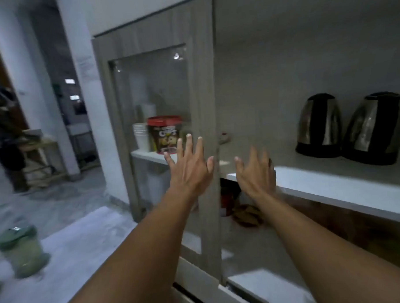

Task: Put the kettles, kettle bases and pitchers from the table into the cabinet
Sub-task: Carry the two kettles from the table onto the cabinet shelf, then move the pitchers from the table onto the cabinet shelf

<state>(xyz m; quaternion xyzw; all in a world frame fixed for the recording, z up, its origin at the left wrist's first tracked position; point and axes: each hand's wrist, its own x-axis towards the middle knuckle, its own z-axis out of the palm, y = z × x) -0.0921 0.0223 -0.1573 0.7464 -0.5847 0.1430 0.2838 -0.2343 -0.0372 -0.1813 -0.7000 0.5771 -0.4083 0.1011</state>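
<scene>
Two steel-and-black kettles [319, 126] [374, 130] stand side by side on the white cabinet shelf [333, 189] at the right. A green-lidded pitcher [21, 250] sits on the white table [84, 259] at the lower left. My left hand [189, 165] is open with fingers spread, in front of the grey frame of the sliding glass door [204, 105]. My right hand [256, 171] is open and empty, raised just before the shelf's front edge, left of the kettles.
Behind the glass stand a red-lidded snack tub [164, 134] and stacked white cups [140, 136]. Below the shelf lie a red item [226, 200] and a brown item [247, 215]. A person [3, 137] stands far left by a doorway.
</scene>
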